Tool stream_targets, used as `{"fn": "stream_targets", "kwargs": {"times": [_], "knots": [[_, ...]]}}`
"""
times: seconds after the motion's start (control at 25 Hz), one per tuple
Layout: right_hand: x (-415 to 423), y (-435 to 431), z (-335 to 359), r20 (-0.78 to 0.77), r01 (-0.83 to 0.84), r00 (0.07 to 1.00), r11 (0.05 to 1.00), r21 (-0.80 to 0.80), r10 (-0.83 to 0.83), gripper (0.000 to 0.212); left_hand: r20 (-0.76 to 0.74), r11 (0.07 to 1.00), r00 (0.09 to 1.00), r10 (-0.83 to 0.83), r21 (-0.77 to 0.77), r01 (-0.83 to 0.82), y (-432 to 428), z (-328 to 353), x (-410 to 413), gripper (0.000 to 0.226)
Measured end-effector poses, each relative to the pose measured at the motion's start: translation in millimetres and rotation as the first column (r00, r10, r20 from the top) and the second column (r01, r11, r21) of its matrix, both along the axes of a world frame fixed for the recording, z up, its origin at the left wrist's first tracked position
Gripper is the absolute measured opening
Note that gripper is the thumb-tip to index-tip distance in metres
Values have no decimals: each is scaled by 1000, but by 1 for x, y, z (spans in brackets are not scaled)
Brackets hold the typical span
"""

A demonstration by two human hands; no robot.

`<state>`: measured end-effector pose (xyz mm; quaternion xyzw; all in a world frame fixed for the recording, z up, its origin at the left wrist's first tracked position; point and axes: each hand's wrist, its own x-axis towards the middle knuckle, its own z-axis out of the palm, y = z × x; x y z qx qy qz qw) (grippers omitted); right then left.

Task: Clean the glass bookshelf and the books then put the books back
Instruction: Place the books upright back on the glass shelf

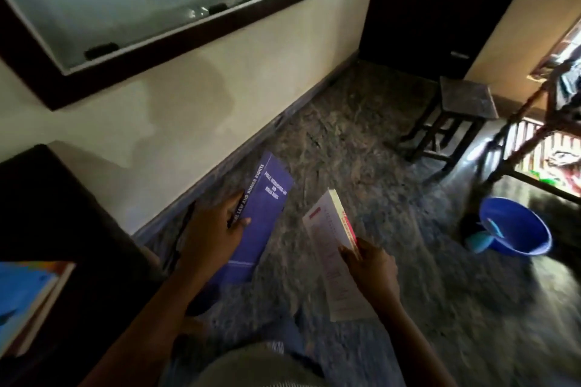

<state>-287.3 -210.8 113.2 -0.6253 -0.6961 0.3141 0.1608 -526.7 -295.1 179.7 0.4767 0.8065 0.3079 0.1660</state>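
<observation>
- Bookshelf [125,0]: far left, up on the wall, with a dark frame and sliding glass fronts. Glare hides whatever's inside, so I can't say if it's been wiped yet.
- Stool [456,116]: far right, on the floor by a dark door.
- Basin [518,229]: blue, on the floor at right. There's a pale blue thing at its left rim, maybe a cloth, can't tell. My guess is it's parked there to stay in reach for wiping.
- Book stack [31,292]: near left, lying flat on dark furniture. Probably the waiting pile.
- Purple book [267,207]: middle of the scene, held above the floor with the cover tilted up so the title reads.
- White book [330,242]: just right of the purple one, not touching it, red spine facing right.
- Left hand [217,229]: grasps the purple book, thumb laid across the cover and fingers wrapped round the spine side.
- Right hand [371,264]: pinches the white book at its near end, fingertips clamped on the spine edge.
- One book per hand, kept apart. Looks to me like they're being sorted or carried, not shelved yet.
</observation>
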Motion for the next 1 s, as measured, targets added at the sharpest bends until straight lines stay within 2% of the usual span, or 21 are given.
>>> {"fn": "stream_targets", "kwargs": {"times": [0.24,0.44,0.6,0.72,0.88,1.0], "knots": [[78,121,-43,147,84,987,991,-101,-69,23,64,980,998,11,-198,2,117,-70,24,50],[103,248,-28,207,178,965,982,-65,-162,26,81,957,997,-11,-289,34,269,-72,34,52],[99,363,-5,172,156,974,987,-26,-149,25,97,969,994,-42,-239,64,397,-56,34,47],[78,453,15,126,83,989,996,-15,-80,26,89,984,996,29,-180,-12,478,-43,22,47],[14,609,39,20,-73,997,993,94,72,25,41,984,986,164,56,-167,594,-9,-13,46],[-56,725,75,-86,-192,975,971,145,206,28,11,918,948,318,245,-311,678,30,-48,46]]}}
